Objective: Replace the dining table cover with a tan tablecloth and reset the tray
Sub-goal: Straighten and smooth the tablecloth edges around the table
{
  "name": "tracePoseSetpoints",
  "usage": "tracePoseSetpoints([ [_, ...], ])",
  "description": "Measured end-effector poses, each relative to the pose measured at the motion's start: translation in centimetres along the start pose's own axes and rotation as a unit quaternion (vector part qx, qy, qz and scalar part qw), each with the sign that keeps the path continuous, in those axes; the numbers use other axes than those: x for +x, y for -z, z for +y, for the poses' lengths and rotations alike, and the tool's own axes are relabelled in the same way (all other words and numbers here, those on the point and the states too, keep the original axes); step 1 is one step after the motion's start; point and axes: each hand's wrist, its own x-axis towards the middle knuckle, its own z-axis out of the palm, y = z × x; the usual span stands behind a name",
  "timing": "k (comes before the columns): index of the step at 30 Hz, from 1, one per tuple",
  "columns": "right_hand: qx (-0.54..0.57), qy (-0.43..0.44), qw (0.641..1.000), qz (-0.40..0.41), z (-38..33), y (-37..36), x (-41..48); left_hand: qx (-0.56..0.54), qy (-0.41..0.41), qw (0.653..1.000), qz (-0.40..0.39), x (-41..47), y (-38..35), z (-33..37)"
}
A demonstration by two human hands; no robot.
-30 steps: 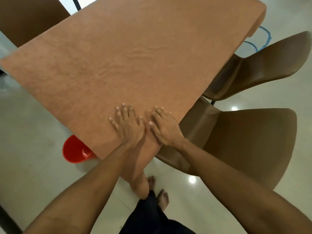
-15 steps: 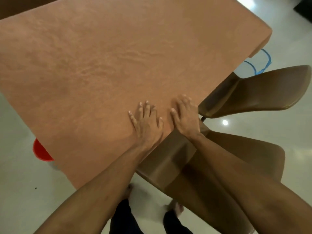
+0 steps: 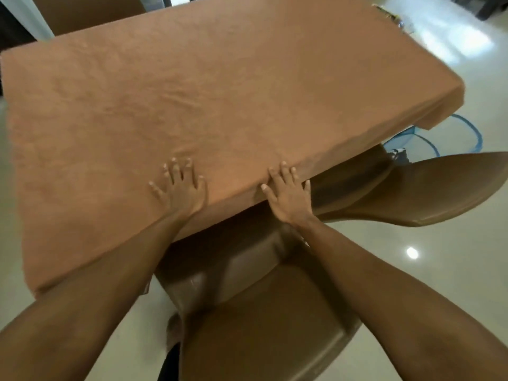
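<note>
Head view: the tan fabric tablecloth [image 3: 220, 92] lies spread out, hiding the dining table beneath it, with its edges hanging down the sides. The left hand [image 3: 181, 188] and right hand [image 3: 288, 196] press flat near its front edge, fingers spread, grasping nothing. Faint ripples cross mid-cloth. No tray shows, so resetting it looks undone.

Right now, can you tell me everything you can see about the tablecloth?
The tablecloth is a plain tan-brown cloth with a matte, slightly rough look. It covers the whole table top and hangs down over the near edge and the right corner. Small ripples run across its middle and just beyond the fingers. The left hand lies flat on top with its fingers spread, and the right hand presses with straight fingers at the near edge.
</note>
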Motion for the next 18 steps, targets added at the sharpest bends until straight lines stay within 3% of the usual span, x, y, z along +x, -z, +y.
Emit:
tracePoseSetpoints([
  [3, 0.041, 0.011, 0.999, -0.003, 1.9, 2.2, -0.2, -0.025, 0.077, 0.997, -0.02, -0.4, -0.8, 3.5],
  [9, 0.003, 0.108, 0.994, -0.004, 3.8, 4.5, 2.3, -0.011, 0.105, 0.987, -0.125, -0.1, -1.3, 5.4],
  [14, -0.085, 0.227, 0.969, -0.052, 3.7, 4.1, 6.3, -0.005, 0.127, 0.982, -0.138, 0.8, -1.5, 5.2],
  [18, -0.1, 0.258, 0.957, -0.084, 5.3, 4.5, 9.5, -0.006, 0.137, 0.982, -0.132, 0.7, -1.3, 5.4],
])
